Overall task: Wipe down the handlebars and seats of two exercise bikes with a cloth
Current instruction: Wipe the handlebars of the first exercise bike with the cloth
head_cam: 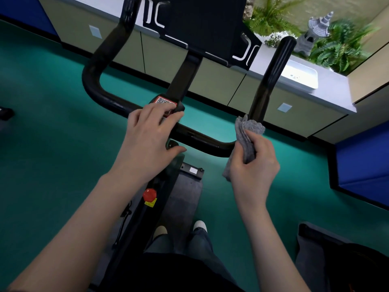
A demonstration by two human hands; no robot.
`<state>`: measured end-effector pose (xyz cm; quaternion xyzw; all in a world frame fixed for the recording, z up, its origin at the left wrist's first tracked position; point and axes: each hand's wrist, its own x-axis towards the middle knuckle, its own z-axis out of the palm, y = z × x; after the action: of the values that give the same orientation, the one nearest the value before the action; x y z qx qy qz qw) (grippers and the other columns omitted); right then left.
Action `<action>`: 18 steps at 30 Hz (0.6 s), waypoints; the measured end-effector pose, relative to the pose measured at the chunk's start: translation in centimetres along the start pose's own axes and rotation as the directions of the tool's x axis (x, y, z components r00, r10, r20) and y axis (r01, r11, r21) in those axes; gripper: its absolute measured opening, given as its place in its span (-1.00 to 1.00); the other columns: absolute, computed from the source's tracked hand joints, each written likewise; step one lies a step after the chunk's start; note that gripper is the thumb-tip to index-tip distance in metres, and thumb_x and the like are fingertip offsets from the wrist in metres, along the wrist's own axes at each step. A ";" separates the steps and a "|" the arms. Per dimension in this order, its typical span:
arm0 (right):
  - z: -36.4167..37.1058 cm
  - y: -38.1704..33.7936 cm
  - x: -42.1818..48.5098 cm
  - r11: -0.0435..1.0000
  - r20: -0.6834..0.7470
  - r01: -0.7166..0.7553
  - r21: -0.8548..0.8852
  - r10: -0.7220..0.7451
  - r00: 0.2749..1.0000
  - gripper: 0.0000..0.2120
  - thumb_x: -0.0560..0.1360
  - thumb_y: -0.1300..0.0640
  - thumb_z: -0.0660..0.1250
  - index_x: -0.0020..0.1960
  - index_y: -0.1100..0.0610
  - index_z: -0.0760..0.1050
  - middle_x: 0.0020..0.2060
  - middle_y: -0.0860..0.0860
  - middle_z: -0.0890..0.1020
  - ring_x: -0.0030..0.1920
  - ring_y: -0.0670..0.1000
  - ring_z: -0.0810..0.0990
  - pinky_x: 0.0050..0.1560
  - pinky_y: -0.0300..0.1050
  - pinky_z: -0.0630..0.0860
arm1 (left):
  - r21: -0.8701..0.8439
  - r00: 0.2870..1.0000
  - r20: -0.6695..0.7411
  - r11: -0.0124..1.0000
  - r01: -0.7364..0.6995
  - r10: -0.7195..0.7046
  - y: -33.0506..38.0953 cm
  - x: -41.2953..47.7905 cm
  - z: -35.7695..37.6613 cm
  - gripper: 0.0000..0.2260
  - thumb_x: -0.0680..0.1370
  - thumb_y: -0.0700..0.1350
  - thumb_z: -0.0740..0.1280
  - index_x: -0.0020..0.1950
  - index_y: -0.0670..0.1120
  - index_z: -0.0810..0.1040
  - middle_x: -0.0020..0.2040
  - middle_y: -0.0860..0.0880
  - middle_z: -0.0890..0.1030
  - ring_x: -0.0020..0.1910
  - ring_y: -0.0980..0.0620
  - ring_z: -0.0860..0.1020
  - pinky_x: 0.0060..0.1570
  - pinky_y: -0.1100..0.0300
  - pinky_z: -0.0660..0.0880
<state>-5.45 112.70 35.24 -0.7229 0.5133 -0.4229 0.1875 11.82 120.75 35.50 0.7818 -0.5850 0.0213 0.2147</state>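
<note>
One bike (183, 81) in view, and I'd guess we're early on: only its handlebars (200, 138) are getting attention, I can't make out a seat, and the second bike is yet to do. Left hand (151, 135) rests on the bar's middle, fingers loose. Right hand (254, 163) is clamped round the grey cloth (248, 131), pressed at the bar's right bend.

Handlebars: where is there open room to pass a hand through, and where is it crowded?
Open: the gap between the left bend and the centre stem, and the one between that stem and the right grip, both above the crossbar. Crowded: the crossbar's middle, where the left hand rests, and the right corner, where the right hand holds the cloth.
</note>
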 end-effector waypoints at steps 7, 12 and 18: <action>2.6 -3.5 -1.1 0.999 0.082 0.025 0.029 -0.027 0.996 -0.76 0.40 0.36 0.38 0.07 0.31 0.59 -0.03 0.15 0.64 -0.01 0.05 0.60 0.11 -0.28 0.42 | -0.063 1.000 -0.008 0.998 0.022 -0.022 -1.6 -0.4 -0.5 -0.31 0.31 0.03 0.52 0.37 -0.11 0.38 0.31 -0.07 0.40 0.34 -0.07 0.30 0.29 -0.05 0.20; 5.5 -6.2 -1.9 0.998 0.154 0.040 0.046 -0.047 0.987 -0.72 0.43 0.33 0.36 0.14 0.31 0.57 0.04 0.17 0.62 0.09 0.09 0.57 0.18 -0.29 0.35 | -0.111 0.999 -0.032 0.993 0.041 -0.045 -3.0 -0.8 -1.2 -0.34 0.29 -0.03 0.53 0.34 -0.15 0.42 0.30 -0.10 0.42 0.30 -0.13 0.32 0.22 -0.10 0.27; 7.0 -7.4 -2.3 0.992 0.167 0.046 0.117 -0.065 0.984 -0.75 0.44 0.36 0.33 0.11 0.32 0.56 0.00 0.16 0.61 0.04 0.05 0.55 0.10 -0.49 0.27 | -0.156 0.999 -0.042 0.987 0.026 -0.033 -3.8 -1.2 -1.4 -0.39 0.31 -0.12 0.51 0.32 -0.16 0.43 0.29 -0.13 0.43 0.28 -0.17 0.35 0.16 -0.13 0.31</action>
<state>4.22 116.58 35.53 -0.7587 0.4503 -0.3930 0.2593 15.22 123.20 35.28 0.7706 -0.5685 -0.0102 0.2880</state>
